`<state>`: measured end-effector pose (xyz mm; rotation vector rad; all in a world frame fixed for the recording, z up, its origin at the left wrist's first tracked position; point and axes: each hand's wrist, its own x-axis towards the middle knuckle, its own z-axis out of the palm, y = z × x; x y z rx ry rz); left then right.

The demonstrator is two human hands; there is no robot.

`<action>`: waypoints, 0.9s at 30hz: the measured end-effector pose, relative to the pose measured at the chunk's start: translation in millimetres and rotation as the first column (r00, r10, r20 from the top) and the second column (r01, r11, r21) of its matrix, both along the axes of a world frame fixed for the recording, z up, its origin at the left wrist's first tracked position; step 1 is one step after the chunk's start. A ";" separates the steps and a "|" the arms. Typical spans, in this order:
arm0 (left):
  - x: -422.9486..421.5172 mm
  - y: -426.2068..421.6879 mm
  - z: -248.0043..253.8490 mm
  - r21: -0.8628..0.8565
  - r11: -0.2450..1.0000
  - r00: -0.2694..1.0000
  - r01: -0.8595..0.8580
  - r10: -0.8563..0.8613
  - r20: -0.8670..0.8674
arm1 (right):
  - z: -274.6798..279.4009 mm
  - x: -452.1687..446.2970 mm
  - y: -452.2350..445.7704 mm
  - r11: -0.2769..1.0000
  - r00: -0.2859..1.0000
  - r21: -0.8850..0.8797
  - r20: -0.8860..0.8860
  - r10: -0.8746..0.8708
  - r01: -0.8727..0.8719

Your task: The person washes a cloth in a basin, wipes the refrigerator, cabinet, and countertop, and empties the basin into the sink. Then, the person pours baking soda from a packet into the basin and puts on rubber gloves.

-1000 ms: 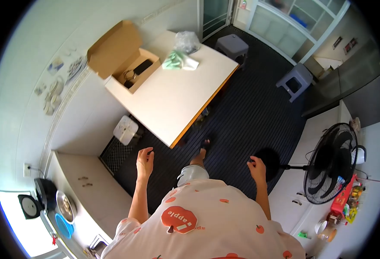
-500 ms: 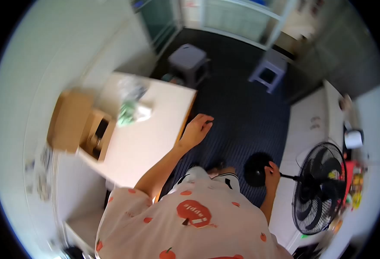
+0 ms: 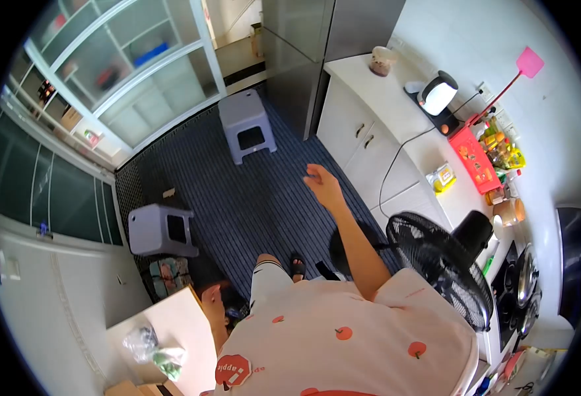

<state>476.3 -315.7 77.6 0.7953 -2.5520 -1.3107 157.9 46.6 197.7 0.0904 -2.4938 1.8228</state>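
My right hand (image 3: 325,187) is stretched out over the dark ribbed floor mat (image 3: 257,171). Its fingers are loosely bent and apart, and it holds nothing. My left hand (image 3: 212,302) hangs low beside the edge of the white table (image 3: 195,327), its fingers smeared by motion. Whether it touches the table I cannot tell. A black standing fan (image 3: 429,254) is at my right side, its round base partly hidden behind my right forearm. On the table lie a clear plastic bag (image 3: 140,342) and a green and white bag (image 3: 170,362).
Two grey plastic stools, one by the glass partition (image 3: 244,109) and one to the left (image 3: 148,228), stand on the floor. Along the right runs a white counter (image 3: 396,112) with a kettle (image 3: 438,94), a red basket (image 3: 472,160) and a wipes packet (image 3: 442,178). A fridge (image 3: 297,72) stands beyond.
My view has swung to the right, bringing the counter and fridge into sight. My right hand has gone from beside the fan's pole to out in front. My left hand has dropped back near the table.
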 end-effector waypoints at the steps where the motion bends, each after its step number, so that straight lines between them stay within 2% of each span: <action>1: -14.4 -0.6 14.2 0.108 0.991 0.996 -0.080 0.077 0.034 | 7.2 -25.8 -4.6 0.999 1.000 -0.038 0.012 -0.017 0.018; 2: -34.5 -2.7 29.8 0.207 0.965 0.986 -0.161 0.148 0.074 | 14.6 -53.6 -6.4 0.996 0.999 -0.081 0.021 -0.034 0.035; 3: -50.0 -13.2 25.5 0.121 0.983 0.989 -0.141 0.133 0.071 | 21.9 -73.8 -6.6 0.996 0.997 -0.064 0.035 -0.061 0.064; 6: -123.1 -34.4 31.2 0.190 0.945 0.956 -0.267 0.236 0.173 | -4.5 -134.5 14.5 0.969 0.984 -0.171 0.026 -0.176 0.178; 8: -182.9 -52.0 26.9 0.256 0.929 0.955 -0.265 0.216 0.203 | -23.1 -161.9 42.4 0.914 0.953 -0.282 0.168 -0.252 0.292; 9: -213.5 -61.3 20.2 0.261 0.936 0.957 -0.237 0.179 0.228 | -27.0 -168.7 58.0 0.872 0.931 -0.339 0.225 -0.288 0.352; 10: -251.2 -72.6 11.4 0.266 0.942 0.959 -0.203 0.137 0.246 | -30.7 -173.9 74.4 0.845 0.893 -0.323 0.298 -0.337 0.426; 11: -286.6 -80.6 9.2 0.290 0.946 0.973 -0.143 0.080 0.218 | -45.0 -182.1 95.2 0.818 0.864 -0.317 0.330 -0.380 0.481; 14: -403.5 -92.1 11.4 0.380 0.925 0.984 0.017 -0.082 0.157 | -42.0 -198.2 144.6 0.640 0.744 -0.387 0.431 -0.511 0.664; 16: -469.9 -89.0 15.9 0.452 0.889 0.970 0.079 -0.174 0.172 | -32.3 -208.2 169.8 0.520 0.699 -0.469 0.439 -0.564 0.714; 18: -524.5 -59.2 48.9 0.380 0.903 0.950 0.202 -0.275 0.146 | -24.1 -217.5 190.9 0.401 0.659 -0.540 0.462 -0.594 0.740; 19: -545.0 -47.8 62.7 0.341 0.900 0.935 0.270 -0.330 0.130 | -22.3 -222.9 202.2 0.386 0.669 -0.572 0.446 -0.594 0.724; 23: -608.6 -15.5 56.0 0.355 0.862 0.881 0.362 -0.441 0.172 | -13.4 -260.7 252.8 0.238 0.575 -0.592 0.482 -0.662 0.770; 26: -623.6 4.6 31.0 0.345 0.876 0.875 0.336 -0.426 0.229 | -34.5 -303.0 313.4 0.158 0.552 -0.627 0.502 -0.666 0.762; 27: -620.5 9.0 19.2 0.401 0.878 0.881 0.262 -0.388 0.273 | -51.2 -322.8 341.6 0.124 0.548 -0.638 0.527 -0.650 0.760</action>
